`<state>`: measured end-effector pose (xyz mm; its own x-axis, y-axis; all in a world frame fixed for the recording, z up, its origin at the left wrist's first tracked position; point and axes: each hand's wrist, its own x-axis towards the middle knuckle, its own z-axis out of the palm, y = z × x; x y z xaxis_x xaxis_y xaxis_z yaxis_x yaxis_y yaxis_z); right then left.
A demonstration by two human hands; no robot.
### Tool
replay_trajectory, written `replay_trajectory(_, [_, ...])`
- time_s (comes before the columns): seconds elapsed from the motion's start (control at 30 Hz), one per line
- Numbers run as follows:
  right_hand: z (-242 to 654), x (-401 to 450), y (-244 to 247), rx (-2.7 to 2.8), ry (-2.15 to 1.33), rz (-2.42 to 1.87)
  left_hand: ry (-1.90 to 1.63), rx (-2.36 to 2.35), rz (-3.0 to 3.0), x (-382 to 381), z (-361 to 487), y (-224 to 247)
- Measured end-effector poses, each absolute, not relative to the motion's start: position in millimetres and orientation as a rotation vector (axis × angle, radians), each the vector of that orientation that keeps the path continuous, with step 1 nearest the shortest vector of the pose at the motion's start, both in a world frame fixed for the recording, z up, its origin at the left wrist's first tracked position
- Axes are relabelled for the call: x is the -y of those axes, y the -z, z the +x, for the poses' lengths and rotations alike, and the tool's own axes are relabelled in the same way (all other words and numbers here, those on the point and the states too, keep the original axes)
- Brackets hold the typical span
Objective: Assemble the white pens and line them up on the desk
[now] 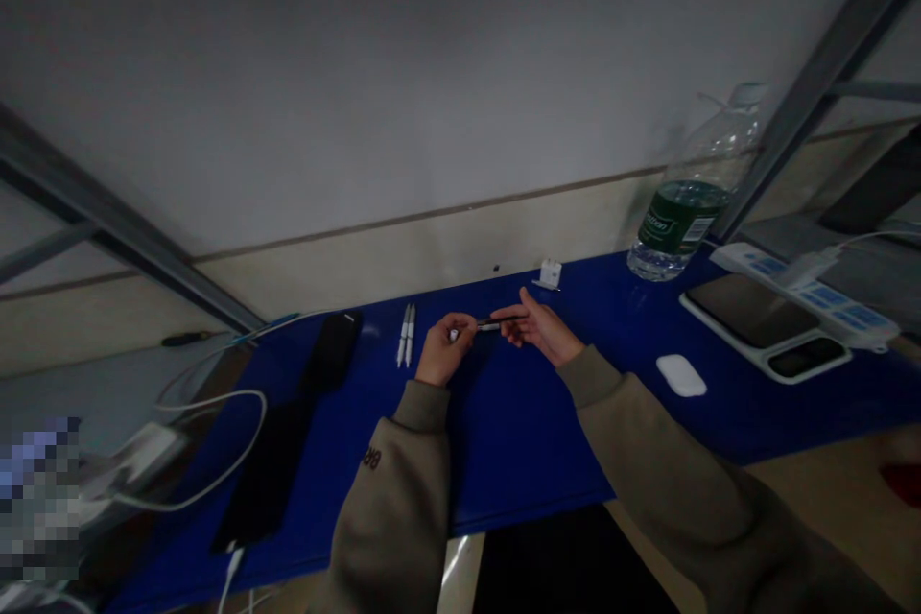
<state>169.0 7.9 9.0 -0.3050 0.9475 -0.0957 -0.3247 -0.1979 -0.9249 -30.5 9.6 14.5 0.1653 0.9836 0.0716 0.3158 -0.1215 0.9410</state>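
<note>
Over the blue tabletop (529,441), my left hand (447,345) is closed round one end of a dark and silver pen (490,324). The pen lies level and points to the right. Its other end meets the fingers of my right hand (536,326), which are spread, with the thumb raised. Two white and silver pens (406,336) lie side by side on the blue surface, just left of my left hand. A small white charger plug (551,274) stands behind my right hand, with a thin object at its base.
At the back right stands a large water bottle (673,225). A white power strip (849,307), a white-framed device (755,317) and a white earbud case (680,375) lie to the right. A black phone (335,345), a dark tablet (266,470) and white cables are on the left.
</note>
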Motion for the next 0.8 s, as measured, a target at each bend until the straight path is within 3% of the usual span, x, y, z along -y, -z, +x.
replay_trajectory(0.8, [168.4,-7.9,-9.5,1.072,-1.69,-0.88,-1.01,-1.33,1.597,-5.3,-25.7,-20.0])
